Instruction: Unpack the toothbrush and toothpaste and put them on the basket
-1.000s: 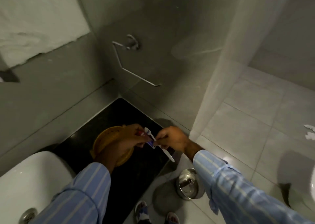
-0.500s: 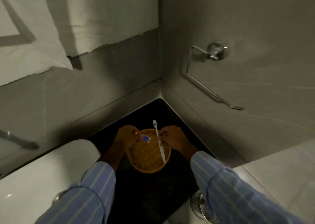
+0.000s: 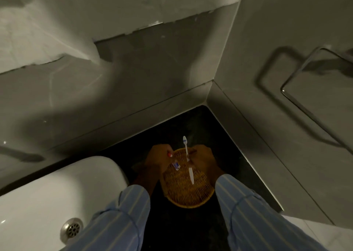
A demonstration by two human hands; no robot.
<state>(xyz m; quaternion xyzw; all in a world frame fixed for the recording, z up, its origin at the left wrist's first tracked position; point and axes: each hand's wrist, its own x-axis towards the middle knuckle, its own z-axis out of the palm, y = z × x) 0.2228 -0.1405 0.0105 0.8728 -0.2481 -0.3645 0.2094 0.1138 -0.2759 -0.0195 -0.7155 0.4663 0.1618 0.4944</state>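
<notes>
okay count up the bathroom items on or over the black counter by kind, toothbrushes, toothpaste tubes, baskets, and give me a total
Toothbrush: 1
Toothpaste tube: 1
Basket: 1
Total: 3

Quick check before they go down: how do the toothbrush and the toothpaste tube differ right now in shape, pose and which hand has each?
The toothbrush is long, thin and white; the toothpaste tube is short and stubby with blue and red print. The toothbrush is in the right hand, the tube in the left hand. The toothbrush's head reaches past the basket rim; the tube stays within it. Both are unpacked and held over the basket.
</notes>
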